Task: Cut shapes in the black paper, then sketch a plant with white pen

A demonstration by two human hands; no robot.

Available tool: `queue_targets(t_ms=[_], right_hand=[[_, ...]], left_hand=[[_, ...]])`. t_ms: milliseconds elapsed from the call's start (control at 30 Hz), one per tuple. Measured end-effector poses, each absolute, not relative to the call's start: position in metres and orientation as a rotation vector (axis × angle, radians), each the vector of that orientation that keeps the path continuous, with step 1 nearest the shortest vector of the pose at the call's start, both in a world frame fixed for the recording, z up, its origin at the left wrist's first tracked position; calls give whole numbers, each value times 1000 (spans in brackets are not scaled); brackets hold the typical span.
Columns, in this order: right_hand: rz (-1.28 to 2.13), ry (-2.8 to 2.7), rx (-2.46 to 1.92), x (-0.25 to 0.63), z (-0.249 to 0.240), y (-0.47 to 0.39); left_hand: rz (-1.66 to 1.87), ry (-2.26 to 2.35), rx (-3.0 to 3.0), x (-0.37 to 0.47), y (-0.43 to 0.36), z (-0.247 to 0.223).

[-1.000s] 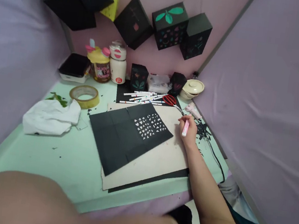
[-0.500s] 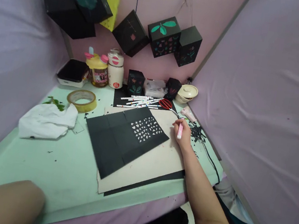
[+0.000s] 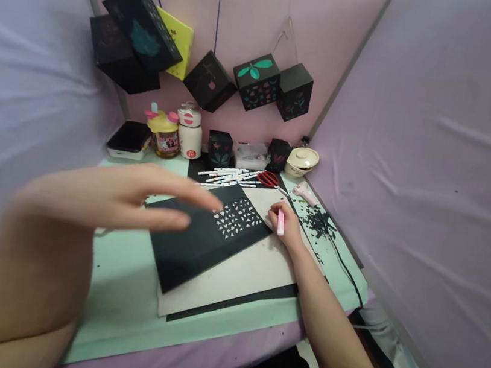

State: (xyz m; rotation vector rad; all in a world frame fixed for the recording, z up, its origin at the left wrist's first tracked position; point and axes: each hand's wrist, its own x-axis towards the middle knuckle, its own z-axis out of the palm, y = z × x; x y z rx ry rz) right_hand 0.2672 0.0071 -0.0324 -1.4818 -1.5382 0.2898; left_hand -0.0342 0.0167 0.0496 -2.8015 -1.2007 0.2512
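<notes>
I find the right hand [image 3: 290, 232] closed around a pink pen-shaped tool [image 3: 281, 222], right of centre, beside the black cut-out sheet [image 3: 182, 262] mid-frame. The left hand [image 3: 84, 193], at frame left, is blurred, its fingers parted, apparently empty; contact I cannot confirm. Unless pinned, the sheet could slide on the pale board [image 3: 236, 279]; careless pressure could tear between cut-outs.

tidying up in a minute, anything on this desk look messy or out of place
Yes: loose black paper scraps lie scattered on the desk right of the cream board, and the white pens lie in a jumbled pile. The cream bowl's lid also looks slightly askew. I see no spill.
</notes>
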Motion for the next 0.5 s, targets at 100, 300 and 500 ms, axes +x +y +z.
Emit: queue_targets(t_ms=[100, 300, 500], right_hand=[[307, -1576, -1476, 266, -32, 6], [336, -1606, -1506, 270, -35, 6], [363, -1619, -1539, 270, -36, 6]], left_hand=[[427, -1410, -2818, -42, 59, 60], [620, -1636, -2705, -54, 110, 64], [758, -1663, -2725, -58, 120, 58]])
